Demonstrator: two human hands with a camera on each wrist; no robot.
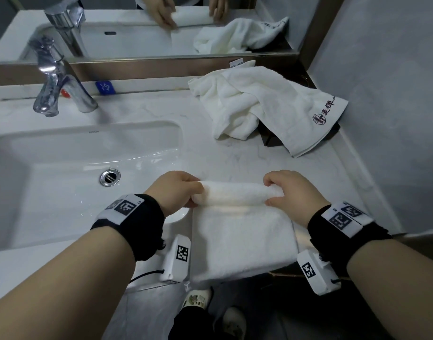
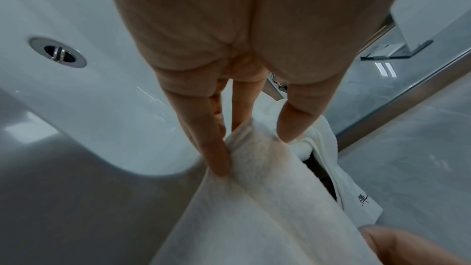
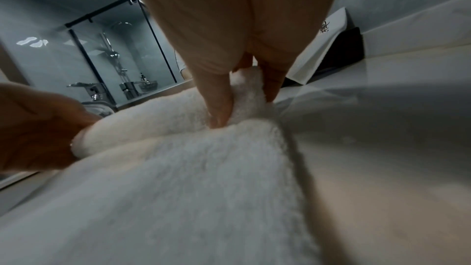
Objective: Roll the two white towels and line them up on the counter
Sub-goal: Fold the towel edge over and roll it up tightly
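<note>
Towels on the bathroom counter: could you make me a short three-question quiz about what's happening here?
1. True or false: both hands grip the ends of the part-rolled towel.
2. Where does the crumpled towel with the printed logo lie?
A. in the sink
B. at the back right of the counter
C. on the floor
3. Fill in: the unrolled part of the towel being rolled reaches toward the counter's ____ edge.

Key
1. True: left hand and right hand each hold one end.
2. B
3. front
</note>
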